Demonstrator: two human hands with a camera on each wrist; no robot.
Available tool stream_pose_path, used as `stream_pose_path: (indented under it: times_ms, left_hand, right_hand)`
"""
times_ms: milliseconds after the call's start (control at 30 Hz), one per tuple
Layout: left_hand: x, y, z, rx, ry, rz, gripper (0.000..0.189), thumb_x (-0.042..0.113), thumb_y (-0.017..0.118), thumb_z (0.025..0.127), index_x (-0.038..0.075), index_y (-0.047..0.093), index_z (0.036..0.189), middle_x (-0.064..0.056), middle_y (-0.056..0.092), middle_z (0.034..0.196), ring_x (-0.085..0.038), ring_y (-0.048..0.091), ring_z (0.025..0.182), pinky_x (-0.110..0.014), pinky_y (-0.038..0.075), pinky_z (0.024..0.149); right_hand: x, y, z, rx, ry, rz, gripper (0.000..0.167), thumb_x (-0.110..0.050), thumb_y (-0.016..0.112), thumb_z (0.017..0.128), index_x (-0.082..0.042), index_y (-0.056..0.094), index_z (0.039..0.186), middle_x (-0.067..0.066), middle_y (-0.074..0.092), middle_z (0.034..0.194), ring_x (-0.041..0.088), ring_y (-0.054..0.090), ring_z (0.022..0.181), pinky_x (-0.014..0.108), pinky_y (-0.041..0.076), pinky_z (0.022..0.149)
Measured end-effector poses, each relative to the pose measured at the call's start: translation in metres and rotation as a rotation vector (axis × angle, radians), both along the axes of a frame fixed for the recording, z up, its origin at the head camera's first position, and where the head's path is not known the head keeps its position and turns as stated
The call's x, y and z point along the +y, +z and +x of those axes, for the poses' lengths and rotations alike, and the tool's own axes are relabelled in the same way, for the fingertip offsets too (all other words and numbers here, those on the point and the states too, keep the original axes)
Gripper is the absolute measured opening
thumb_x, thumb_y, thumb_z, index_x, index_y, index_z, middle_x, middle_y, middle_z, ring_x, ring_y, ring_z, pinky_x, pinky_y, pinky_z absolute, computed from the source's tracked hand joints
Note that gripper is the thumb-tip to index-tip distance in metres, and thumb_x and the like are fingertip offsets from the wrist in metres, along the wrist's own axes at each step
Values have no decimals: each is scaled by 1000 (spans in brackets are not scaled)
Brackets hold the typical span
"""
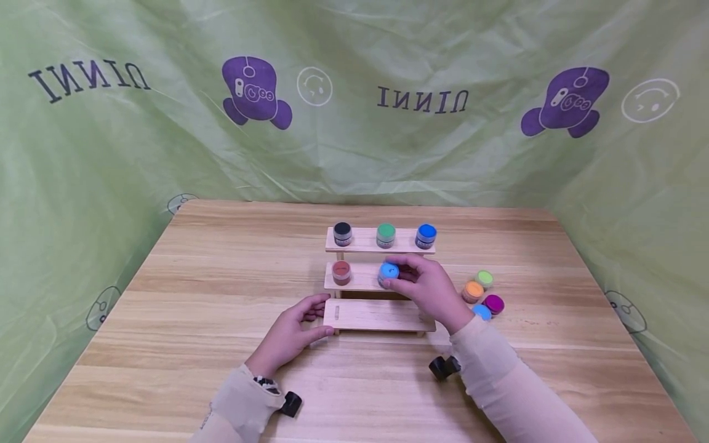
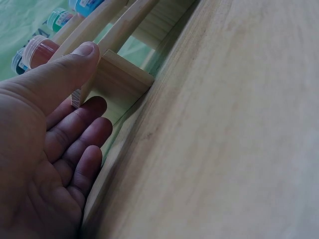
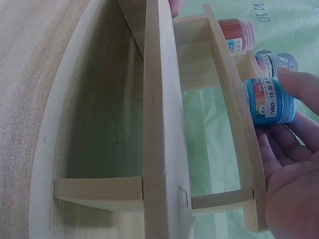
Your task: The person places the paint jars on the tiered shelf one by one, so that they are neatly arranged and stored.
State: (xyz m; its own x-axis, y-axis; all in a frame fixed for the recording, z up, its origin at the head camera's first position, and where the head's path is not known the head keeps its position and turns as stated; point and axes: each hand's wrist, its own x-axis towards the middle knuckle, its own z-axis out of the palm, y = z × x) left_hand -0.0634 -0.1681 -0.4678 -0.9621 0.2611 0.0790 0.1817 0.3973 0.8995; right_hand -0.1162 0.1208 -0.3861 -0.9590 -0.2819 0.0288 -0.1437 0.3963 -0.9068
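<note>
Light blue jar is between the thumb and fingers of the right hand, at the middle board of the wooden rack.
The right forearm comes diagonally from the lower right, and the hand bends its fingers in a narrow pinch around the upright jar; whether the base carries its full weight on the board, I cannot tell. The left hand is partly closed, thumb and index finger on the left end of the lowest board, the other fingers loosely bent. Just left of the right hand stands a brown-red jar; beyond this hand, on the top board, are black, green and dark blue jars. To its right, four other jars are grouped on the table.
</note>
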Motion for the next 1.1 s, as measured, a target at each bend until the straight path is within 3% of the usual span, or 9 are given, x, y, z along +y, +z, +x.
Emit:
stream_pose_path:
  times_ms: [1100]
  left_hand:
    - [1, 1, -1, -9, -4, 3, 64, 21, 85, 82, 8, 58, 138, -3, 68, 117, -20, 63, 110, -33, 51, 97]
  right_hand:
    - [-7, -1, -5, 21, -2, 48, 46, -13, 80, 87, -8, 65, 131, 10, 67, 125, 24, 67, 111, 36, 55, 95]
